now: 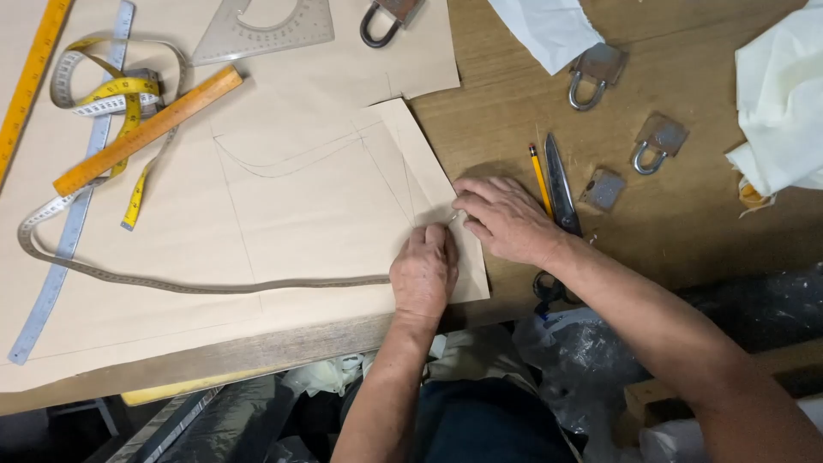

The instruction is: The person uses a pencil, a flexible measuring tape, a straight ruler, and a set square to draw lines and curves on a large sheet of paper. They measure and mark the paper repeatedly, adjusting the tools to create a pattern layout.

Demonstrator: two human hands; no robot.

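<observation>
Pattern paper [326, 197] covers the table's [686, 214] left half; both hands [424, 270] [506, 219] rest on its right edge at centre frame. Scissors [561, 184] and pencil [540, 176] lie just right of them, padlocks [658, 141] further right, tape measure [111, 90] and rulers [146, 129] upper left

The large pattern paper sheet [283, 206] is pale tan, marked with thin grey pencil lines. Upon it, the coiled measuring tape [116, 94] is bright yellow on one face, whitish on the other. The thick wooden ruler [146, 130] is orange; the long metal ruler [69, 231] is silvery blue-grey. The clear plastic protractor triangle [261, 30] looks greyish. The wooden worktable [711, 214] is mid-brown. The slim pencil [540, 178] is yellow, the scissors [561, 193] dark steel, and the folded cloth [784, 103] creamy white.
</observation>
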